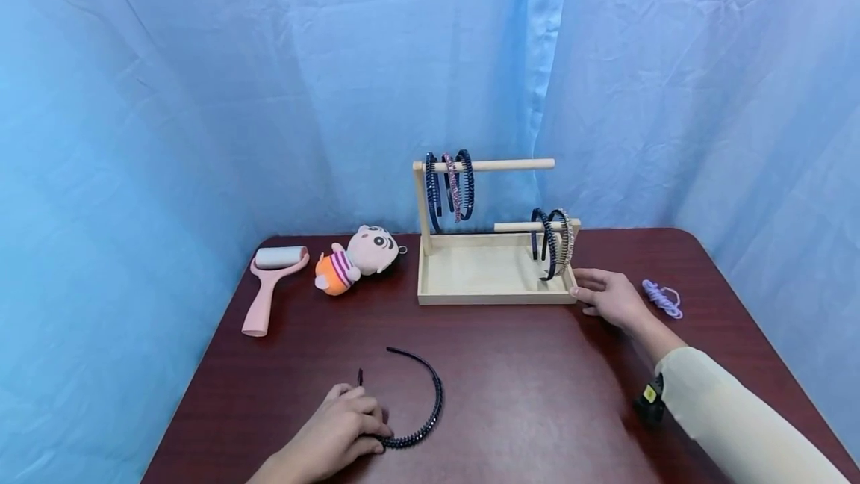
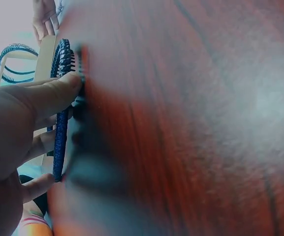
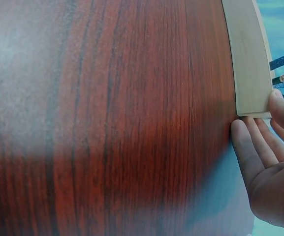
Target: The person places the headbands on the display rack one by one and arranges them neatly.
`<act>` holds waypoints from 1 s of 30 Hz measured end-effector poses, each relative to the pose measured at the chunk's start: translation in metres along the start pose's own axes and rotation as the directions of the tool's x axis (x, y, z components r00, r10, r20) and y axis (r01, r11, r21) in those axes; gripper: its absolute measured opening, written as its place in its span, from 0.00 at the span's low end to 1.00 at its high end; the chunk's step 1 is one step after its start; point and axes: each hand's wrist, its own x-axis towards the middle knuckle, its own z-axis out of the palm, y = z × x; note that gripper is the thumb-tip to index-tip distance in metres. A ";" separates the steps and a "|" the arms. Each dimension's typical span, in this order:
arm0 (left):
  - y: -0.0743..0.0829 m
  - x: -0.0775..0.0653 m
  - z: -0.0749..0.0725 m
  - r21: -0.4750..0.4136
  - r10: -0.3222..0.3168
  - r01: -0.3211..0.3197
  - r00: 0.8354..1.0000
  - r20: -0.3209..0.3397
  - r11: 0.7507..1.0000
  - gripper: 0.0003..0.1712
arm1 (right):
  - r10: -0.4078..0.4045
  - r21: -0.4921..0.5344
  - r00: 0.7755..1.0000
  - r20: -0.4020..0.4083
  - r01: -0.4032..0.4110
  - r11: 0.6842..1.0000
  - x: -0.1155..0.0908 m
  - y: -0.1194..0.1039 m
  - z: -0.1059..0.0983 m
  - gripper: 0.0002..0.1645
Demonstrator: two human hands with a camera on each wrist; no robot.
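Observation:
In the head view, my left hand (image 1: 341, 424) pinches a black toothed headband (image 1: 440, 396) at the front of the table. One free end of the headband curves away to the right. The left wrist view shows the thumb on one side of the headband (image 2: 60, 147) and fingers on the other. My right hand (image 1: 613, 300) touches the right front corner of a wooden headband stand (image 1: 497, 299), its fingers fairly straight against the end and the thumb at the edge. Dark and patterned headbands (image 1: 468, 185) hang on the upper bar, others (image 1: 547, 245) on the lower bar.
Left of the stand lies a plush doll (image 1: 363, 254) with a striped top. A pink lint roller (image 1: 263, 297) is at the far left. A bundle of lilac cord (image 1: 661, 299) lies right of my right hand. Blue curtains (image 1: 376, 81) enclose the dark red table (image 1: 524, 387).

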 end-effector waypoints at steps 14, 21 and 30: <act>-0.005 0.024 -0.021 -0.044 -0.098 0.094 0.989 -0.108 0.995 0.08 | -0.003 0.007 1.000 0.004 0.003 1.000 0.000 -0.002 0.000 0.37; -0.003 0.035 -0.033 -0.289 -0.306 0.260 0.944 -0.125 0.921 0.15 | 0.012 0.005 1.000 -0.007 -0.012 1.000 0.001 -0.001 -0.001 0.35; 0.007 0.050 -0.040 -0.512 -0.537 0.371 0.814 -0.221 0.774 0.15 | 0.004 0.017 1.000 -0.008 -0.003 1.000 0.001 0.001 -0.001 0.36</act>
